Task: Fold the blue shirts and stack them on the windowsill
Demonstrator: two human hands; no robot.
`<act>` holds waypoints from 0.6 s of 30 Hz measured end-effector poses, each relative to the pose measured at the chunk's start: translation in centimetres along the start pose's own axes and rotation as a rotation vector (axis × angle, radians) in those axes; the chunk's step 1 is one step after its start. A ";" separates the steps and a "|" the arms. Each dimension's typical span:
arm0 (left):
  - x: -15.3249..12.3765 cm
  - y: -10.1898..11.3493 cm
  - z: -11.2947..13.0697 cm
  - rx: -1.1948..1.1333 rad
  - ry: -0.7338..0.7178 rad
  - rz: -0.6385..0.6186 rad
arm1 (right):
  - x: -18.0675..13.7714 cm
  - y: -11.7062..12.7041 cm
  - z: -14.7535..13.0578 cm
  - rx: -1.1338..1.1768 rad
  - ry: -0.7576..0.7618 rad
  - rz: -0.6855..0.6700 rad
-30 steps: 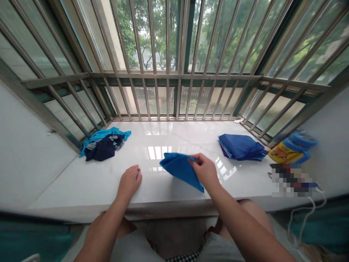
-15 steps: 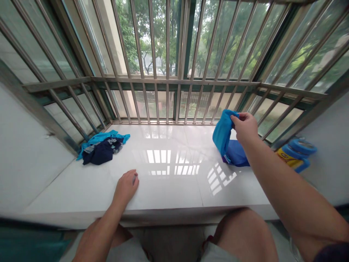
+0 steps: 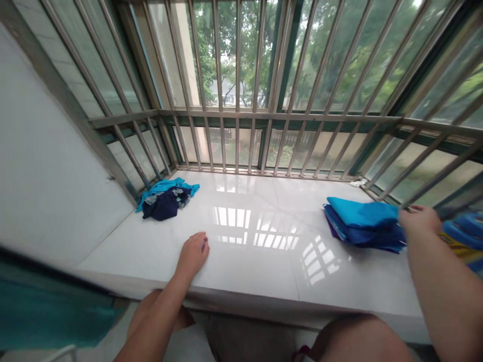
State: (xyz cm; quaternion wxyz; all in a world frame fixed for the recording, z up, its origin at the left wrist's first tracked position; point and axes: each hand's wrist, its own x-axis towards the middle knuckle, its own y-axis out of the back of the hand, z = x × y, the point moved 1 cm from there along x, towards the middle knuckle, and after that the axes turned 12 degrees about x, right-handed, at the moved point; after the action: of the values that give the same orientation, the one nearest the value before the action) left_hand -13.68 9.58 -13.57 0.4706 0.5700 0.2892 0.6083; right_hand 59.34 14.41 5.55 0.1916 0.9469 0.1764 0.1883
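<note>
On the white sill, my left hand (image 3: pixel 194 251) rests near the front edge with its fingers loosely bent and nothing seen in them. Further back on the left lies a crumpled heap: a light blue cloth (image 3: pixel 180 182) under a dark navy cloth (image 3: pixel 164 206) with a grey patterned part. At the right is a stack of folded cloths, a bright blue folded cloth (image 3: pixel 362 212) on top of darker blue cloths (image 3: pixel 372 237). My right hand (image 3: pixel 420 220) is at the right end of the bright blue cloth, fingers closed at its edge; the fingertips are partly blurred.
A blue and yellow container (image 3: pixel 466 236) stands at the right, close to my right forearm. Metal window bars (image 3: pixel 279 116) run along the back and both sides of the white sill (image 3: pixel 256 271). A teal cloth (image 3: pixel 49 317) is at the lower left.
The bright blue cloth has come down from being held up and now lies flat on the stack. My right hand moved right and lower. The view turned slightly; my left hand stays on the sill.
</note>
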 end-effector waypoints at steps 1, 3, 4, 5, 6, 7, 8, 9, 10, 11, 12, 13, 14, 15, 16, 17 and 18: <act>0.0 0.0 0.1 -0.013 0.003 -0.003 | -0.1 0.2 1.1 -0.026 -0.014 -0.002; 0.0 -0.1 0.0 -0.059 0.021 -0.007 | -1.4 -0.1 3.3 -0.111 0.125 -0.031; 0.1 -0.2 -0.2 -0.082 0.043 -0.005 | -2.7 -0.4 4.2 -0.156 0.270 -0.057; 0.3 -0.3 -0.7 -0.099 0.074 0.001 | -4.6 -0.8 5.1 -0.188 0.439 -0.077; 0.7 -0.4 -1.3 -0.106 0.113 0.012 | -6.9 -1.1 6.1 -0.194 0.595 -0.104; 1.2 -0.4 -2.1 -0.103 0.156 0.028 | -9.7 -1.2 7.1 -0.178 0.728 -0.138; 1.9 -0.3 -3.1 -0.091 0.200 0.048 | -12.8 -1.2 8.3 -0.155 0.838 -0.197; 2.7 0.0 -4.3 -0.074 0.244 0.071 | -16.1 -0.8 9.5 -0.113 0.920 -0.267; 3.6 0.3 -5.6 -0.056 0.287 0.095 | -19.4 -0.3 10.8 -0.075 0.969 -0.355; 4.6 0.7 -7.0 -0.039 0.330 0.122 | -22.6 0.4 12.3 -0.057 0.994 -0.449; 5.5 1.2 -8.4 -0.013 0.378 0.139 | -25.5 1.4 13.9 -0.052 1.008 -0.534; 6.4 1.7 -9.8 0.018 0.430 0.147 | -28.1 2.4 15.5 -0.068 1.015 -0.608; 7.2 2.3 -11.2 0.055 0.485 0.142 | -30.3 3.4 17.1 -0.092 1.025 -0.653; 7.9 2.8 -12.4 0.103 0.543 0.112 | -32.0 4.5 18.5 -0.095 1.054 -0.686; 8.4 3.4 -13.5 0.129 0.585 0.083 | -33.4 5.5 19.9 -0.096 1.082 -0.699; 8.8 3.9 -14.5 0.144 0.613 0.049 | -34.3 6.4 21.0 -0.100 1.105 -0.696; 9.0 4.3 -15.2 0.147 0.626 0.016 | -34.9 7.1 21.9 -0.106 1.119 -0.695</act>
State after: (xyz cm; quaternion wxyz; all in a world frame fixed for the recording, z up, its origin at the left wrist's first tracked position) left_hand -28.55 18.84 -8.71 0.3116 0.3901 0.4588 0.7351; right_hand 40.26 -12.40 -20.21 0.1672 0.5835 0.5350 0.5877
